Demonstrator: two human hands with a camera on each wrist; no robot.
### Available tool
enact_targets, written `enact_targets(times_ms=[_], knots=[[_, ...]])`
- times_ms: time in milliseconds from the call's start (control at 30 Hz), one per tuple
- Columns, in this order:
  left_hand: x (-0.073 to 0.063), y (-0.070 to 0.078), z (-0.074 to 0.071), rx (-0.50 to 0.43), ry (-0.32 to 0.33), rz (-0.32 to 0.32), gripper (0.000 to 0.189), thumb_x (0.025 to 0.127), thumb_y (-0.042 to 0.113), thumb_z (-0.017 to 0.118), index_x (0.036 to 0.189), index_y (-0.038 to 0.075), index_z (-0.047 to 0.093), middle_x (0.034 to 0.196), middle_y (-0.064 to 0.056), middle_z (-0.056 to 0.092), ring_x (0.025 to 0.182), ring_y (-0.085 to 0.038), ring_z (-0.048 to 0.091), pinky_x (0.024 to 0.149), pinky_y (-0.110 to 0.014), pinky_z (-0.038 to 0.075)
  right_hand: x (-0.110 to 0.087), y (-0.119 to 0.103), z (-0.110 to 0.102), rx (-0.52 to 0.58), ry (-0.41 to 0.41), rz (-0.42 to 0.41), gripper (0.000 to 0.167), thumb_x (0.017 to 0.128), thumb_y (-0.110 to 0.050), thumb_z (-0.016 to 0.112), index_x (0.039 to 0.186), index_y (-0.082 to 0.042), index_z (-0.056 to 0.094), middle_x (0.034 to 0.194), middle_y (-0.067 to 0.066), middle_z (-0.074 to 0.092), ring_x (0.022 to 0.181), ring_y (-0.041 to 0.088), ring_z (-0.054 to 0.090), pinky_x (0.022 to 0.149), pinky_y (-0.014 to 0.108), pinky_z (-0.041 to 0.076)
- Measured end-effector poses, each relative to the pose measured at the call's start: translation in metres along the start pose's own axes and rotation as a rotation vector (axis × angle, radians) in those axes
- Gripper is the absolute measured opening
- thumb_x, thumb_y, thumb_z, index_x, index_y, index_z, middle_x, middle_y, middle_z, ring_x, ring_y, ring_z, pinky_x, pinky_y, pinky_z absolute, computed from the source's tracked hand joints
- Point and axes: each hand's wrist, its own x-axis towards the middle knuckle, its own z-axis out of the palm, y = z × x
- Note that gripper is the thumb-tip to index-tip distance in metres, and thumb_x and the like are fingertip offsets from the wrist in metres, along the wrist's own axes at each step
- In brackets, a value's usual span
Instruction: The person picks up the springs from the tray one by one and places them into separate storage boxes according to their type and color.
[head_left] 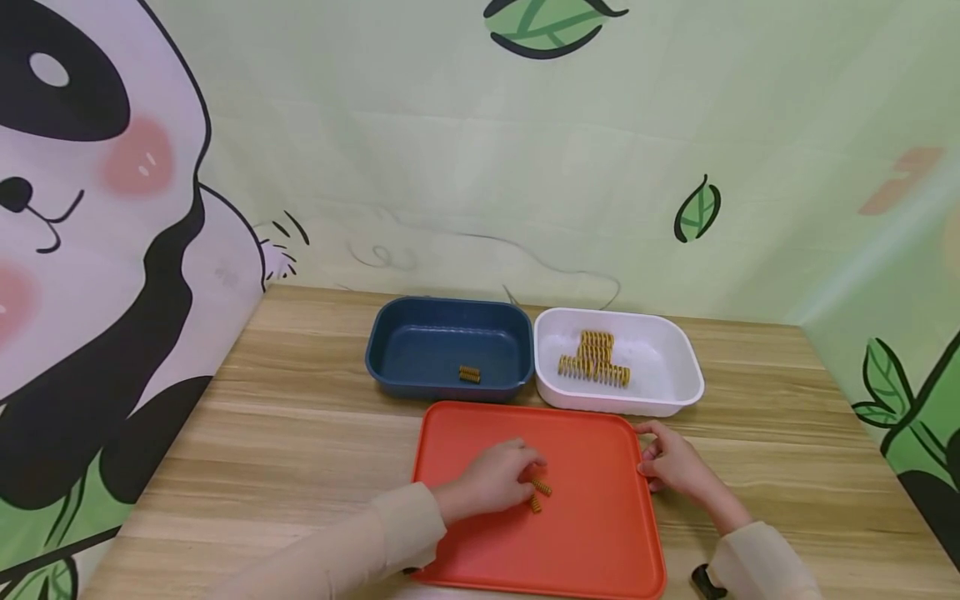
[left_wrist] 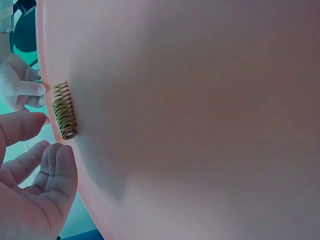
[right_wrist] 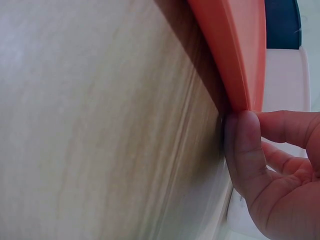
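Observation:
My left hand hovers over the red tray, fingers loosely bent and nothing between thumb and fingertips. Right beside those fingertips, two small brass-coloured coil springs lie on the tray. In the left wrist view the springs appear just beyond the left hand, with a gap between thumb and fingers. At the tray's right edge my right hand pinches the rim. The right wrist view shows the right hand with its thumb and fingers at the tray's rim.
Behind the tray stands a dark blue bin holding a couple of short springs. To its right, a white bin contains several larger springs. Everything rests on a wooden table before a printed cloth backdrop.

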Motion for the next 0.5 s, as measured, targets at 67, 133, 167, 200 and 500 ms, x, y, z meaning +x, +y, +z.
enact_targets(times_ms=[67, 133, 167, 200, 500], knots=[[0.001, 0.001, 0.0001, 0.003, 0.002, 0.004, 0.03, 0.075, 0.018, 0.067, 0.105, 0.015, 0.063, 0.081, 0.006, 0.049, 0.071, -0.005, 0.044, 0.063, -0.016, 0.04, 0.0002, 0.0005, 0.0001, 0.001, 0.0, 0.001, 0.052, 0.072, 0.012, 0.053, 0.121, 0.009, 0.036, 0.068, 0.008, 0.048, 0.049, 0.014, 0.049, 0.046, 0.029, 0.048], [0.0019, 0.0017, 0.0001, 0.008, 0.004, 0.007, 0.031, 0.075, 0.018, 0.068, 0.105, 0.015, 0.063, 0.082, 0.006, 0.05, 0.071, -0.005, 0.044, 0.062, -0.016, 0.039, 0.0006, 0.0011, 0.0002, 0.003, 0.001, 0.002, 0.052, 0.072, 0.012, 0.053, 0.121, 0.009, 0.036, 0.068, 0.008, 0.047, 0.049, 0.014, 0.048, 0.045, 0.029, 0.048], [0.0024, 0.0016, 0.0002, 0.01, 0.008, 0.014, 0.031, 0.074, 0.018, 0.068, 0.104, 0.015, 0.063, 0.082, 0.005, 0.05, 0.071, -0.005, 0.044, 0.062, -0.016, 0.039, 0.0008, 0.0013, 0.0003, 0.004, 0.002, 0.002, 0.052, 0.072, 0.012, 0.053, 0.121, 0.008, 0.036, 0.068, 0.008, 0.047, 0.049, 0.014, 0.048, 0.045, 0.029, 0.048], [0.0028, 0.0015, 0.0004, 0.01, 0.01, 0.018, 0.03, 0.074, 0.017, 0.068, 0.104, 0.015, 0.063, 0.083, 0.005, 0.05, 0.071, -0.006, 0.044, 0.061, -0.016, 0.039, 0.001, 0.0016, 0.0004, 0.004, 0.002, -0.001, 0.052, 0.072, 0.012, 0.053, 0.121, 0.008, 0.036, 0.068, 0.008, 0.047, 0.049, 0.014, 0.048, 0.045, 0.029, 0.048], [0.0079, 0.0004, 0.0035, 0.014, -0.015, 0.006, 0.031, 0.074, 0.017, 0.069, 0.104, 0.014, 0.063, 0.086, 0.004, 0.054, 0.074, -0.007, 0.046, 0.064, -0.017, 0.041, 0.0014, 0.002, 0.0002, 0.007, 0.0, -0.008, 0.052, 0.072, 0.013, 0.052, 0.121, 0.009, 0.036, 0.066, 0.007, 0.048, 0.048, 0.013, 0.048, 0.045, 0.029, 0.047]])
